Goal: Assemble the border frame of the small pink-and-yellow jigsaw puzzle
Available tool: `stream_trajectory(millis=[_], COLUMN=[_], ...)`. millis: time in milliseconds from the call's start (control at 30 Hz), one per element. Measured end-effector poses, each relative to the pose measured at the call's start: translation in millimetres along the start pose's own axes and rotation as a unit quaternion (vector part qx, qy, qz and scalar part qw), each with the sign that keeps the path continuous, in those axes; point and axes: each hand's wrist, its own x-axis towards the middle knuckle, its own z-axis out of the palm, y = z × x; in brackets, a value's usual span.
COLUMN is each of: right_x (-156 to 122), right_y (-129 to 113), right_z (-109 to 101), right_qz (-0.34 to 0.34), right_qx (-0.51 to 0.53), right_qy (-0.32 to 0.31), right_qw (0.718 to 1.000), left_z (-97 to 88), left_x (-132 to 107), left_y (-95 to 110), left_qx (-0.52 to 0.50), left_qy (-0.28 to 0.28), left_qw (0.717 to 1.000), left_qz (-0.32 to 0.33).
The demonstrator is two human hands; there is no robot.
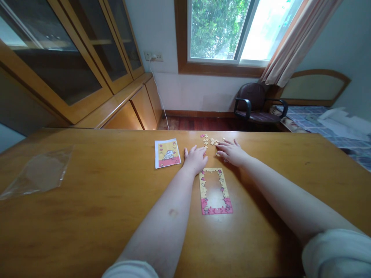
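Note:
Loose jigsaw puzzle pieces (213, 141), mostly pale yellow, lie in a small scatter towards the far edge of the table. My left hand (195, 159) rests at the near left of that scatter, fingers spread, partly covering a few pieces. On its right side, my right hand (232, 152) lies with fingers stretched over more pieces. Nearer to me is a joined puzzle border (217, 211), yellow above and pink below, its middle showing bare table. A picture card (167, 153) with a white cartoon animal on yellow and pink sits left of my left hand.
A clear plastic bag (43, 170) lies at the left of the wooden table (130, 224). Past the far edge stand a dark office chair (255, 102) and a bed (327, 119). A glass-fronted cabinet (116, 83) rises at the left.

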Motion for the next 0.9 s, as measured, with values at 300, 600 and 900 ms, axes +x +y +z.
stream_trajectory(millis=[300, 600, 900], right_x=[7.1, 15.2, 25.9], right_y=[-29.4, -21.3, 6.1], right_z=[7.8, 7.4, 5.4], right_qz=[-0.096, 0.013, 0.080], right_qx=[-0.017, -0.022, 0.016], right_qy=[-0.008, 0.021, -0.021], right_qw=[0.995, 0.999, 0.996], left_z=[-0.4, -0.8, -0.7], left_x=[1.1, 4.0, 4.1], left_y=[0.2, -0.8, -0.6], left_qx=[-0.002, -0.006, -0.012], left_qy=[0.018, 0.055, 0.064], left_qw=[1.000, 0.998, 0.997], left_qz=[-0.015, -0.037, -0.048])
